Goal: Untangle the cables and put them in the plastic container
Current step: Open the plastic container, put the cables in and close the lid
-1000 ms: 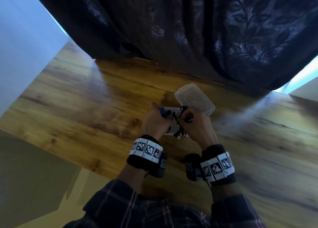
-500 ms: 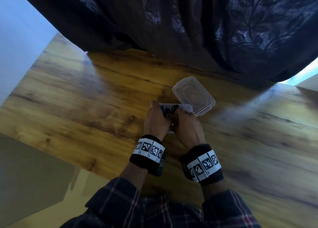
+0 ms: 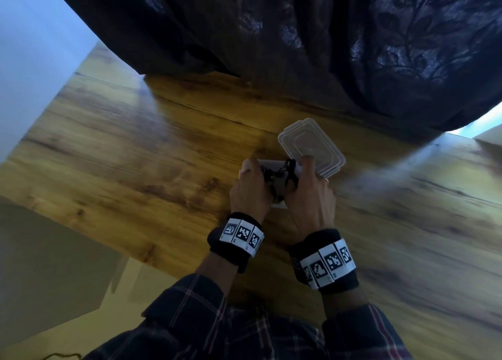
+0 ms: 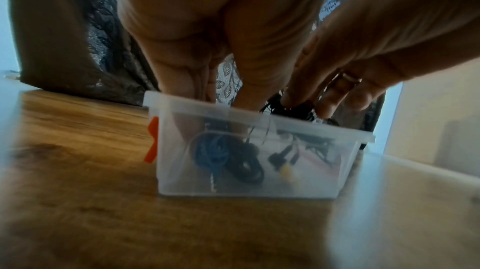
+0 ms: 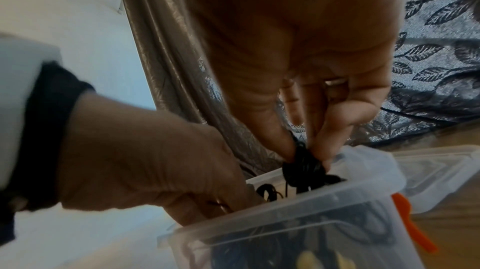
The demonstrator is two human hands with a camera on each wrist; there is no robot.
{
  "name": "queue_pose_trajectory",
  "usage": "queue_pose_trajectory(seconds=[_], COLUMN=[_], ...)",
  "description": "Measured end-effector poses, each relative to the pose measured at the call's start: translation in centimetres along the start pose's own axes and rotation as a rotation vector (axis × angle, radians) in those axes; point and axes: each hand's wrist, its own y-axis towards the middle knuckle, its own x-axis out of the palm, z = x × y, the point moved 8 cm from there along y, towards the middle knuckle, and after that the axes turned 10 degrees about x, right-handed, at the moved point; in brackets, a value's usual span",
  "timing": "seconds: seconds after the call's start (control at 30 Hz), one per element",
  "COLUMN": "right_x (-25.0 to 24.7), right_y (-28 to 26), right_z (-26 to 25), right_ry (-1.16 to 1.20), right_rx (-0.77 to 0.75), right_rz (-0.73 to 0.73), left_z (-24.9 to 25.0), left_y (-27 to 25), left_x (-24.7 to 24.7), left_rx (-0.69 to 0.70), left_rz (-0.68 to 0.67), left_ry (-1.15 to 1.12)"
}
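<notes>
A clear plastic container [image 4: 298, 170] with an orange clip [image 4: 152, 142] stands on the wooden table [image 3: 135, 156]. Through its wall I see a blue cable [image 4: 210, 154] and a black cable [image 4: 246, 162] coiled inside. My right hand [image 5: 309, 154] pinches a bundle of black cable [image 5: 303, 164] just above the rim. My left hand [image 4: 215, 99] reaches down into the container; its fingertips are hidden among the cables. In the head view both hands, the left hand [image 3: 254, 169] and the right hand [image 3: 301, 167], cover the container [image 3: 278, 205].
The clear lid [image 3: 312, 145] lies on the table just beyond and right of the container, touching it. A dark patterned curtain [image 3: 298, 47] hangs over the table's far edge. The table's near-left edge [image 3: 95, 240] runs close to my left wrist.
Both hands have come down from above the container onto it. The blue cable, held up by my left hand a second ago, now lies inside.
</notes>
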Motion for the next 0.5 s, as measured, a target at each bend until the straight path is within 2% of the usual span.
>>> queue_pose_trajectory(seconds=[0.17,0.27,0.37,0.43,0.5], right_x=[0.6,1.0,2.4,3.2,2.6], right_y=[0.1,-0.1,-0.3,-0.3,-0.3], right_z=[0.6,0.1,-0.2,-0.2,0.0], right_ry=[-0.116,-0.106,-0.095,-0.102,-0.066], right_rx=[0.027,-0.004,-0.038,-0.073,-0.103], right_rz=[-0.005,0.008,-0.053,-0.092,-0.055], left_z=[0.1,-0.2,-0.6,-0.8,-0.9], left_y=[0.0,-0.2,-0.2,-0.1,-0.1], left_x=[0.0,-0.3,-0.7,-0.9,-1.2], left_rx=[0.022,-0.014,-0.048,-0.053,-0.035], left_rz=[-0.003,-0.014,-0.032,-0.051,-0.052], left_ry=[0.003,-0.106,-0.207,-0.203,-0.149])
